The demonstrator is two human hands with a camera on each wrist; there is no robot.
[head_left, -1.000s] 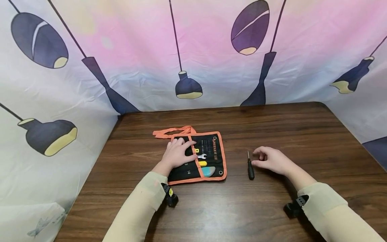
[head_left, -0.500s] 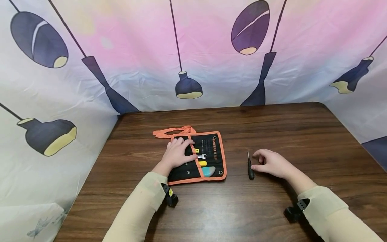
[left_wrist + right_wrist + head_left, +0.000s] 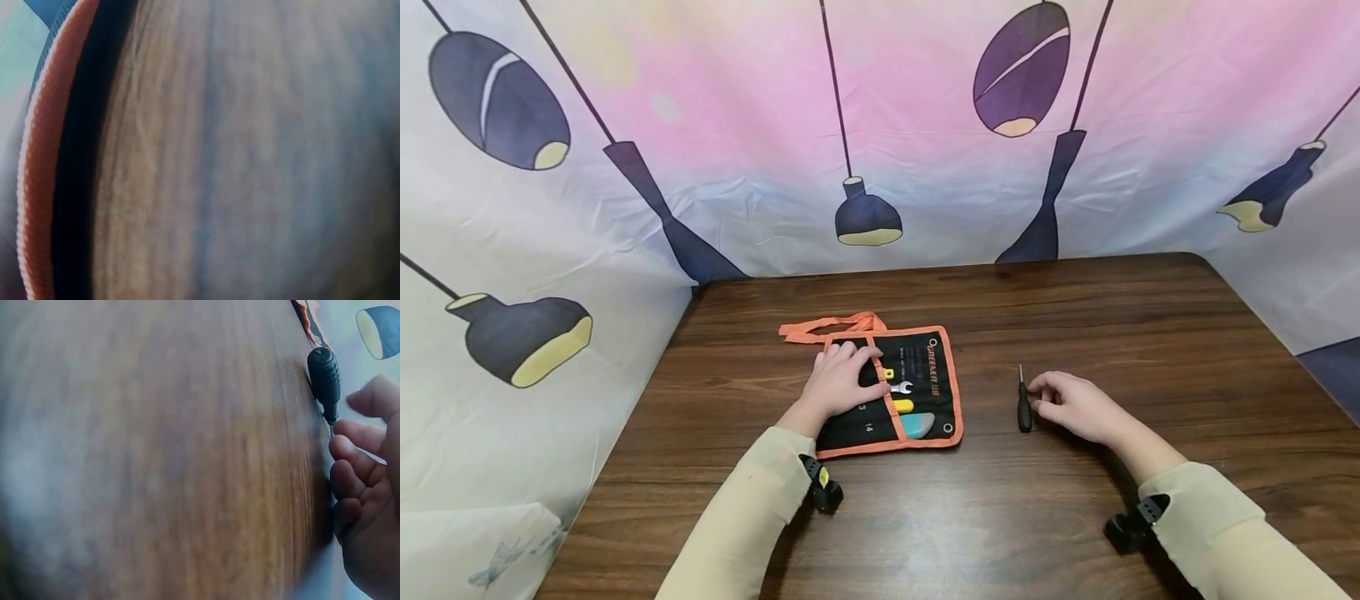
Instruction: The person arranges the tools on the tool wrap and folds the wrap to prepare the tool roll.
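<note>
We look down on a brown wooden table (image 3: 977, 517). Left of its middle, well apart from the far edge, lies a black pouch (image 3: 943, 403) trimmed in orange, its strap (image 3: 833, 323) trailing toward the far left corner. The left hand (image 3: 841, 382) rests flat on the pouch, fingers and thumb spread wide, with nothing that we can see in its grasp. Beside that thumb, a silver wrench (image 3: 906, 387), a yellow handle (image 3: 903, 406) and a teal tool (image 3: 919, 426) stick out of the pockets.

Near the middle between the table's left and right edges lies a black screwdriver (image 3: 1024, 411), its tip toward the far edge. The right hand (image 3: 1077, 406) is right beside it, fingers loosely bent, thumb and forefinger apart; they are not wrapped around it, and we cannot tell whether a fingertip touches it.

Both sleeves are cream. Behind the far edge we see a pastel cloth (image 3: 917, 100) printed with dark lamps.
</note>
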